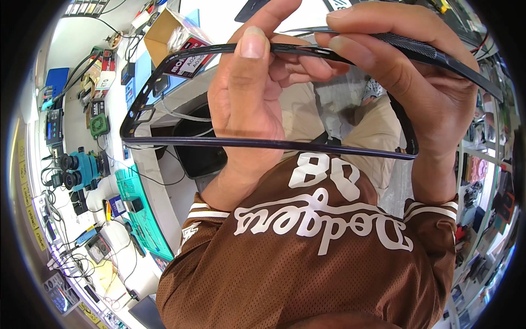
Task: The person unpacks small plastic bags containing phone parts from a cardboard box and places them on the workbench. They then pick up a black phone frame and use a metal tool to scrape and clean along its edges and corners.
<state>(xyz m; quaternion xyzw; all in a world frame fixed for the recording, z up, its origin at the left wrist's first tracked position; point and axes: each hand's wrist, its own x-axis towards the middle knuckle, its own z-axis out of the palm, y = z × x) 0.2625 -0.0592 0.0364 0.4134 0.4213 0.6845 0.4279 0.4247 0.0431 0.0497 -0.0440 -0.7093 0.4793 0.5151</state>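
Observation:
A thin black phone frame (263,143), an open rectangle with small cutouts along its edge, is held up in front of my chest. My left hand (246,90) grips its far long side, thumb on top and fingers beneath. My right hand (422,71) pinches black tweezers (411,45) with a knurled grip. Their slim tip points left, just above the frame's far side, close to my left fingers. Whether the tip touches the frame, I cannot tell. My right fingertips are also near the frame's far side.
A workbench on the left bears a blue microscope (82,170), a teal mat (139,214), a small green fan (98,125) and tangled cables. An open cardboard box (164,35) stands at the far left. Shelves full of small goods (475,164) line the right.

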